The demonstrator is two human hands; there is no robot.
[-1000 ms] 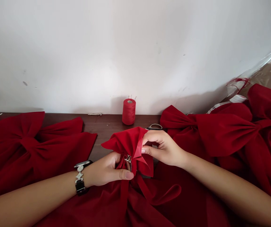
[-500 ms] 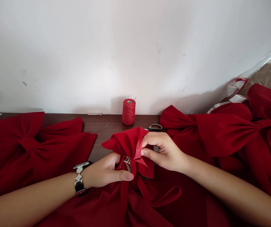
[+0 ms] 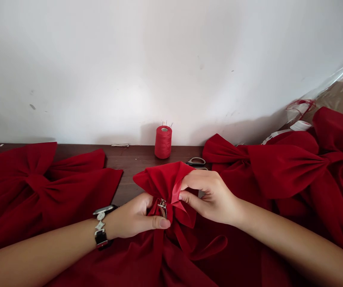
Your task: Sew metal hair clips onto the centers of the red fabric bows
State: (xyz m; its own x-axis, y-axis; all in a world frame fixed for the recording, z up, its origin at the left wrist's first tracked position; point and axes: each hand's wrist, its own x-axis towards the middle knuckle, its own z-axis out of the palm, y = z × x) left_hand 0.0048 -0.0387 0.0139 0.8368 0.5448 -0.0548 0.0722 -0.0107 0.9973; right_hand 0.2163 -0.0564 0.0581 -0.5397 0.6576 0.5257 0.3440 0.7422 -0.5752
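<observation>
A red velvet bow [image 3: 163,177] is held up in front of me, gathered at its middle. My left hand [image 3: 138,217] grips that gathered middle, thumb on the near side, other fingers hidden behind the cloth. Just above the left thumb shows a small metal clip [image 3: 162,206] against the fabric. With thumb and fingers, my right hand [image 3: 210,195] pinches the folded edge of the bow, where a shinier strip shows. Below the hands, loose red tails and a narrow looped strip [image 3: 211,248] hang over more red cloth.
A red thread spool [image 3: 163,143] with several needles in its top stands near the wall. Scissors [image 3: 197,161] lie behind my right hand, and a metal hair clip [image 3: 120,145] lies at the back. Other red bows cover the left [image 3: 36,181] and right [image 3: 282,169] of the dark table.
The bow's upper part has shifted slightly right, along with my right hand. Both hands keep their hold; my left hand has barely moved.
</observation>
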